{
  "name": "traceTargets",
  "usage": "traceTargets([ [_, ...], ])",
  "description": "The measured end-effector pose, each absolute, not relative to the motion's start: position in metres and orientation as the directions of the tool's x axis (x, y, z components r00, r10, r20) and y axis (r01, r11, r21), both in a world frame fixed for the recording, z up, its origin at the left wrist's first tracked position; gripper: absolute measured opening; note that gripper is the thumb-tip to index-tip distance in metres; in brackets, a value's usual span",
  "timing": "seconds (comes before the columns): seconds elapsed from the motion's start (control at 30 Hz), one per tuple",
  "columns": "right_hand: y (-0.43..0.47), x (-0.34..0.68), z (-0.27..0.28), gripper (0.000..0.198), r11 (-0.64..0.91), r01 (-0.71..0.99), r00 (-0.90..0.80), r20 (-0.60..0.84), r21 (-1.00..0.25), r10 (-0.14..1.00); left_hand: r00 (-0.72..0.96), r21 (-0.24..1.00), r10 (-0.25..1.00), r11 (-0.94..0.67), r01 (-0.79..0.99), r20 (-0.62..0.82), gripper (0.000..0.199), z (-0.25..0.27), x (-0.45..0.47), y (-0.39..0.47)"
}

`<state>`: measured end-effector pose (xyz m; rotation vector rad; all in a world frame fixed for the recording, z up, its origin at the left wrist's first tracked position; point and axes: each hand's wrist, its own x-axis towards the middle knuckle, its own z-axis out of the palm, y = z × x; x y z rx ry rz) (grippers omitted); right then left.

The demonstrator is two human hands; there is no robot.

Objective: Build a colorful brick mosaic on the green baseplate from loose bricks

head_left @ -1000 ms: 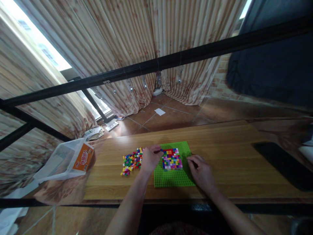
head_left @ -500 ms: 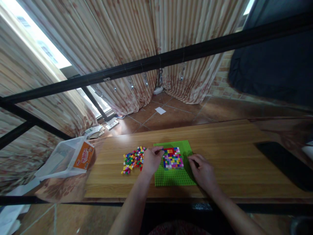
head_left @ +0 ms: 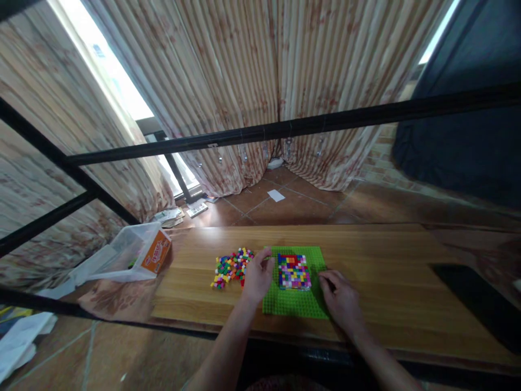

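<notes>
A block of small multicoloured toy bricks [head_left: 293, 273] stands on a green studded baseplate [head_left: 293, 310], with a red and orange patch near its far edge. My left hand [head_left: 257, 279] is over the baseplate's left edge, just left of the block. Its thumb and forefinger look slightly apart, and no brick shows between them. At the baseplate's right edge rests my right hand [head_left: 341, 297], fingers curled and thumb drawn against the forefinger. Whether it holds a brick is too small to see. A loose pile of bricks [head_left: 232, 267] lies left of my left hand.
The wooden table [head_left: 391, 277] carries a dark flat object [head_left: 472, 298] at its right end. Off its left end sits a clear plastic box [head_left: 122, 255] with an orange label. A black metal bar [head_left: 252, 136] crosses beyond the table, before striped curtains [head_left: 228, 70].
My left hand has drawn back leftward from the brick block's far left corner, and its fingers have parted. My right hand stays by the baseplate's right edge. The camera view has shifted.
</notes>
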<state>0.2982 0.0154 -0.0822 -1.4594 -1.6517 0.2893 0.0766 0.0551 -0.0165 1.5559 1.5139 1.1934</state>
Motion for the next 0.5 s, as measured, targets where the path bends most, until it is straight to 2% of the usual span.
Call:
traceTargets([
  [0.1,0.015,0.298,-0.083,0.02,0.282,0.706,0.068,0.458,-0.65,0.886,-0.065,0.93,0.987,-0.113,0.351,0.144,0.026,-0.018,0.054,0.041],
  [0.37,0.0,0.309,-0.09,0.022,0.294,0.83,-0.078,0.423,-0.474,0.903,-0.316,0.963,0.949,0.08,0.258,0.006,0.025,-0.022,-0.022,-0.006],
  [0.5,-0.021,0.328,-0.097,0.027,0.286,0.88,-0.117,0.411,-0.379,0.904,-0.38,0.947,0.925,0.144,0.288,-0.026,0.029,-0.024,-0.052,-0.023],
])
